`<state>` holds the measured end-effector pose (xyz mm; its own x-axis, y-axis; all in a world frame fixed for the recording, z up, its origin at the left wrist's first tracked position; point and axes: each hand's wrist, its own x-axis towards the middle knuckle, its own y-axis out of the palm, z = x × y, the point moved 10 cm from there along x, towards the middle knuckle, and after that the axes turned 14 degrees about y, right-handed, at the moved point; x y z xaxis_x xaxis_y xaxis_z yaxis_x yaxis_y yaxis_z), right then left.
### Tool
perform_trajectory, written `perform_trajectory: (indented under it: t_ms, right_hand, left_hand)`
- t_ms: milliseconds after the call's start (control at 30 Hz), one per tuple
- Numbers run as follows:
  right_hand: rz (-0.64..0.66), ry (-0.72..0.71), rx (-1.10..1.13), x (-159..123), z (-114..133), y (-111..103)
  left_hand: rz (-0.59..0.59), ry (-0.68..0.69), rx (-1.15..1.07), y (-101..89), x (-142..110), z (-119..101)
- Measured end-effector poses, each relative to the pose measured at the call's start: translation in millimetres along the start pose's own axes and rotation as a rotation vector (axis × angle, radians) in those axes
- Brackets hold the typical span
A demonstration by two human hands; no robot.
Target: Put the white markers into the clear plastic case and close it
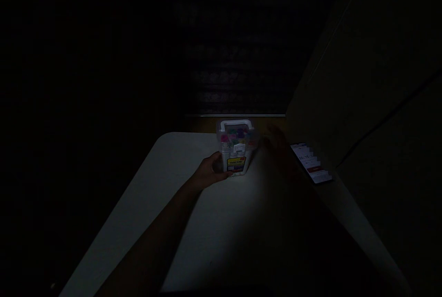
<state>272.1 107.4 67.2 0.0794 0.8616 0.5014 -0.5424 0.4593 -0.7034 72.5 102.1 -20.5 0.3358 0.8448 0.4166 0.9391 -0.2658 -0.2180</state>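
Observation:
A clear plastic case of markers (236, 149) stands upright on the white table (179, 159), its white handle on top and a white latch on the front. Caps in pink, purple, green and other colours show through it, above a yellow and dark label. My left hand (209, 171) grips the case low on its left side, thumb across the front bottom edge. In deep shadow just right of the case is my right hand (276, 142). Its fingers reach toward the lid's right side, but darkness hides their shape and whether they touch it.
A phone (312, 163) with a lit screen lies near the table's right edge. Beside it, a dark cable (380, 124) runs along the wall (380, 57) on the right. Behind the table hangs dark patterned cloth (224, 76). The room is very dim.

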Motion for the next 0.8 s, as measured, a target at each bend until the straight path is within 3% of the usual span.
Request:
perform_trajectory:
  t_ms: [67, 133, 233, 367, 467, 800]
  right_hand:
    - [-0.089, -0.114, 0.102, -11.1, 39.1, -38.8]
    - [-0.167, -0.355, 0.226, -33.1, 83.5, -73.6]
    - [-0.123, -0.515, 0.177, -52.7, 115.6, -78.8]
    - [-0.078, -0.567, 0.168, -55.9, 116.3, -58.4]
    - [-0.071, -0.528, 0.224, -51.6, 111.4, -51.8]
    - [-0.017, -0.434, 0.295, -53.2, 117.2, -59.4]
  left_hand:
    - [0.002, 0.004, 0.015, -0.3, 0.6, 0.5]
    - [0.0, 0.021, 0.0, 0.1, 0.9, 1.5]
    - [-0.001, 0.036, -0.029, 1.1, 0.5, 2.8]
    - [0.0, 0.036, -0.052, 2.6, -0.2, -2.7]
    - [-0.003, 0.042, -0.064, 2.7, 0.0, -7.9]
    - [0.007, 0.01, -0.084, 4.1, 0.5, -3.0]
